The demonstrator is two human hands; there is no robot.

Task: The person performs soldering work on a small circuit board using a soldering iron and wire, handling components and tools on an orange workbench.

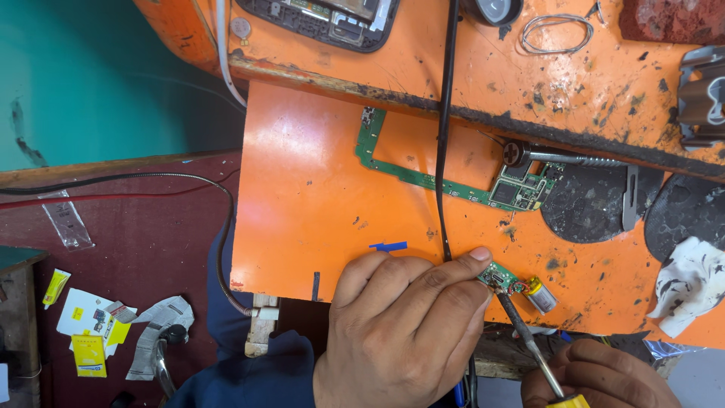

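My bench point(317, 189) is an orange mat, stained and scorched toward the right. On it lie a long green circuit board point(453, 185), a black cable point(445, 128) running far to near, a blue scrap point(388, 246), a small board point(497, 277) with a tiny motor point(540, 293) at the near edge, a crumpled white tissue point(691, 283) right, and a wire loop point(555, 34) far.
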